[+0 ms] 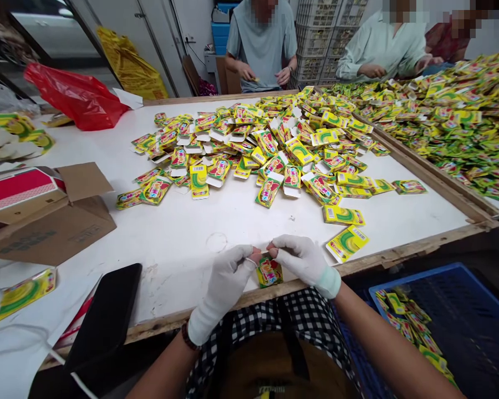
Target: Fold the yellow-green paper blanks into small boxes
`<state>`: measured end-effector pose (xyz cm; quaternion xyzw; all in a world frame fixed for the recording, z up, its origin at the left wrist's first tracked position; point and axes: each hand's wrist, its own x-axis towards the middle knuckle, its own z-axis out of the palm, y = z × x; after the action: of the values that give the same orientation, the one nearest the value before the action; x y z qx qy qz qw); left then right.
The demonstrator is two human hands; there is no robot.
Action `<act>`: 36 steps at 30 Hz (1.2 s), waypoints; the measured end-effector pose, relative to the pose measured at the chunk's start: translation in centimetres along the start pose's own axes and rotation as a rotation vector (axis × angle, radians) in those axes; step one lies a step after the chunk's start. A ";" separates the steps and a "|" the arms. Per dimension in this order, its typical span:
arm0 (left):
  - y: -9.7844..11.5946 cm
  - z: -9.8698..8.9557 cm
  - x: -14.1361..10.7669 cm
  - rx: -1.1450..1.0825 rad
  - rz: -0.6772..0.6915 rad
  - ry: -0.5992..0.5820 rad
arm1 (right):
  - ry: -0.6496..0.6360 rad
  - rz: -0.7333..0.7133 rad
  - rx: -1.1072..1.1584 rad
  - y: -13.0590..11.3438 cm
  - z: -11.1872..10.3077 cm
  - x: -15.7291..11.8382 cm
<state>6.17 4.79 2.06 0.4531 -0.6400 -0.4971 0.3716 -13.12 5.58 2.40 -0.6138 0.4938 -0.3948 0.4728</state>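
My left hand, in a white glove with bare fingertips, pinches the upper left corner of a small green and yellow card box at the table's front edge. At the box's upper right, my right hand, gloved the same way, has thumb and finger closed on its top. The box's printed face points up towards me. Beyond my hands, a wide heap of similar boxes covers the middle of the white table, some with white flaps open. Two yellow boxes lie right of my right hand.
A brown carton and a black phone are on the left. A red plastic bag lies behind them. Wooden strips bound a larger pile at the right. Below it stands a blue crate with boxes. People work across the table.
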 end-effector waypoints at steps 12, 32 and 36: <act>-1.2 -0.6 -1.5 0.293 0.427 -0.046 | -0.199 -0.413 -0.272 0.4 -2.9 -0.8; -3.9 -0.4 0.2 0.799 0.307 -0.324 | 0.890 0.415 0.293 10.3 -12.1 -14.6; -5.9 1.0 0.8 1.104 0.598 -0.519 | 0.951 0.837 -0.091 15.7 -13.7 -22.6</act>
<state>6.21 3.76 -3.94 0.2460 -0.9661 -0.0657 0.0417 -34.36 24.09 -9.91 -0.1459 0.8643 -0.3846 0.2894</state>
